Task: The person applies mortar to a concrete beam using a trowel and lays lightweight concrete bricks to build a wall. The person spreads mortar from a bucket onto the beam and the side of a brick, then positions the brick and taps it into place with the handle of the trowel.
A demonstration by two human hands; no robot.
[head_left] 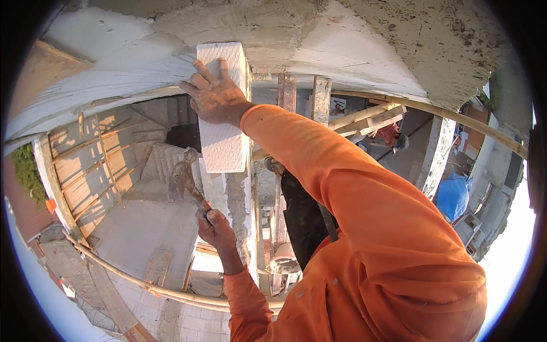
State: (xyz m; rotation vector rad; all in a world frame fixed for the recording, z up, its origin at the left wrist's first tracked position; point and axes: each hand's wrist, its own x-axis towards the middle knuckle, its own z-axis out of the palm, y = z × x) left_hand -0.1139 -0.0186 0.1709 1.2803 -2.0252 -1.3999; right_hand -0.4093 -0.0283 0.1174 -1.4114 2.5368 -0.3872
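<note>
A white, rough-faced building block (225, 145) lies on top of a narrow wall (235, 199) streaked with grey mortar. My right hand (216, 97) presses flat on the block's upper part, its dusty fingers spread over the far left edge. Below and to the left, my left hand (216, 228) is closed round the handle of a hammer (183, 179). The hammer's dusty head points up and away, just left of the block and apart from it. Orange sleeves cover both arms, and the right one hides part of the scaffold behind it.
Wooden posts (321, 100) and poles (364, 119) stand right of the wall, with a person (393, 137) lower down among them. A blue tarp (453, 196) hangs farther right. A bamboo pole (188, 295) crosses below left. A bucket (285, 256) sits beneath me.
</note>
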